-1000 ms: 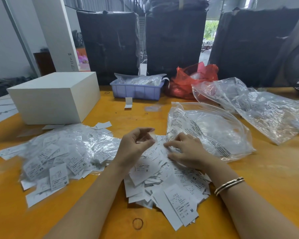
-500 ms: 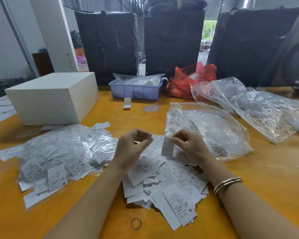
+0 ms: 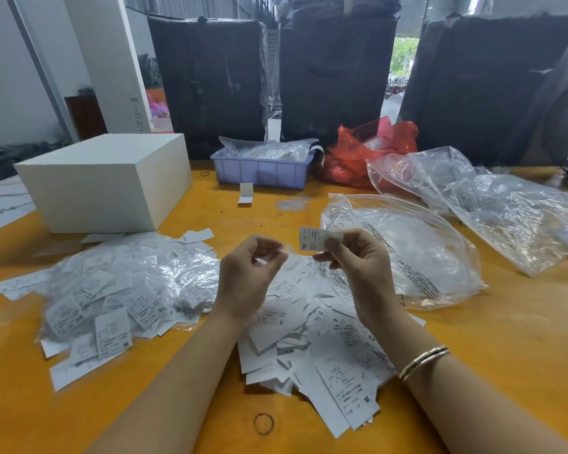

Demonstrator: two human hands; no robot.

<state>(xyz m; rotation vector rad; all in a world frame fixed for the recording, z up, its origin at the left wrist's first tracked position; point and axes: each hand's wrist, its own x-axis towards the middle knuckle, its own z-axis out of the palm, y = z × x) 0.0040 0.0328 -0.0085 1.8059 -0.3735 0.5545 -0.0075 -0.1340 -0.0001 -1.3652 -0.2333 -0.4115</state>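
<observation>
Right hand (image 3: 358, 267): pinched XL label (image 3: 312, 239) by one end.
Left hand (image 3: 246, 276): curled, apparently pinching clear sleeve (image 3: 281, 253).
Tip: sleeve mouth likely needed spreading, label entering square.

The left hand (image 3: 246, 280) and right hand (image 3: 363, 273) are bare, as are both forearms. Two thin gold-coloured bangles (image 3: 423, 362) sit side by side on the right wrist, lower right of the frame.

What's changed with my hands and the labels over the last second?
The right hand pinched an XL label off the pile and lifted it up. The left hand stayed raised, pinching what looks like a small clear bag. Everything else is unchanged.
</observation>
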